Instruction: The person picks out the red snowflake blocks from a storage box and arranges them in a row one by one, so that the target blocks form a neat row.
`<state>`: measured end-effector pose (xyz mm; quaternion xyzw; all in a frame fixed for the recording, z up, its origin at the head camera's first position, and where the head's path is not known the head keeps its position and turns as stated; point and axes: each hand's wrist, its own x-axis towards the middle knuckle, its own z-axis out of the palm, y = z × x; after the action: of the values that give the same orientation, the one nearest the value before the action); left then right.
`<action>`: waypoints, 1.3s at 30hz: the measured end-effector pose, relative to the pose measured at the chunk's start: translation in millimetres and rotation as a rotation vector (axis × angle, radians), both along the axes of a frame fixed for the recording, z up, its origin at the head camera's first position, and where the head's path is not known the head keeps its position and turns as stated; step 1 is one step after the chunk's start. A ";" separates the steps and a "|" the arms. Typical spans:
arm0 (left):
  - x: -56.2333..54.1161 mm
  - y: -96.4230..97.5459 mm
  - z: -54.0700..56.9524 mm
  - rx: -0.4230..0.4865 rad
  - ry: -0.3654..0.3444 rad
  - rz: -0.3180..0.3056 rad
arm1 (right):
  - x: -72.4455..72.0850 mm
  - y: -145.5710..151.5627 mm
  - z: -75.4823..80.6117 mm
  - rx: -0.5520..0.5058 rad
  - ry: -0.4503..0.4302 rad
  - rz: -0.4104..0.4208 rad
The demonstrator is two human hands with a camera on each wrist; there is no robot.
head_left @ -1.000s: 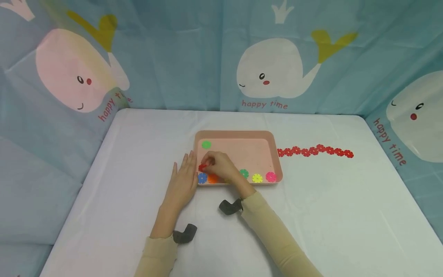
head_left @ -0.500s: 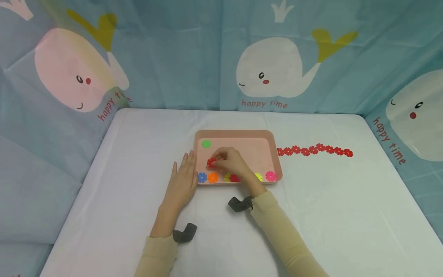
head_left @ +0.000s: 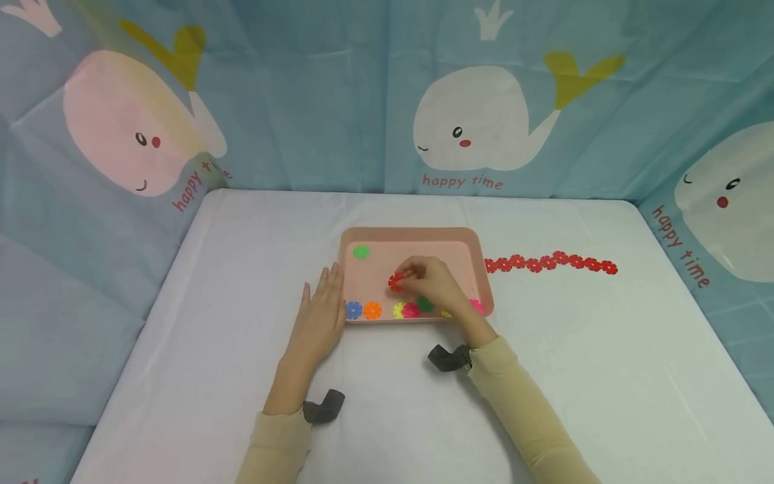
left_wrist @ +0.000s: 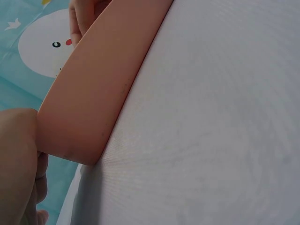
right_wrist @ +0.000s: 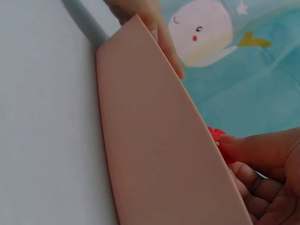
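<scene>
My right hand (head_left: 437, 282) pinches a red flower-shaped disc (head_left: 396, 282) between thumb and fingers, above the middle of the pink tray (head_left: 411, 234). In the right wrist view the same red disc (right_wrist: 216, 134) shows past the tray wall, partly hidden by it. With fingers straight, my left hand (head_left: 317, 319) lies along the tray's left edge and touches it. Blue (head_left: 353, 310), orange (head_left: 372, 310), yellow and pink discs lie along the tray's near side, with a green disc (head_left: 426, 304) partly behind my right hand. A light green disc (head_left: 361, 252) sits at the far left corner.
A row of joined or overlapping red flower discs (head_left: 549, 263) stretches right from the tray's right edge across the white tablecloth (head_left: 574, 349). Behind the table hangs a blue curtain (head_left: 314, 101) with whale prints. A dark wrist mount (head_left: 449, 358) juts from each sleeve.
My right hand has carried the red disc from the tray's left side toward its middle, uncovering the orange, yellow and pink discs. My left hand has stayed at the tray's edge.
</scene>
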<state>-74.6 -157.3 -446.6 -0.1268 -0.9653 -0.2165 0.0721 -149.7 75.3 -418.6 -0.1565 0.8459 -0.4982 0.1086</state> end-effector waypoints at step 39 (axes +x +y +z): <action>-1.4 1.7 1.5 0.060 -0.081 -0.006 | -1.9 77.3 6.9 0.054 0.028 -0.115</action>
<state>-76.0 -155.6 -445.1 -0.1187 -0.9602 -0.2504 0.0359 -151.6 152.6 -411.6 -0.1117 0.8679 -0.4786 0.0720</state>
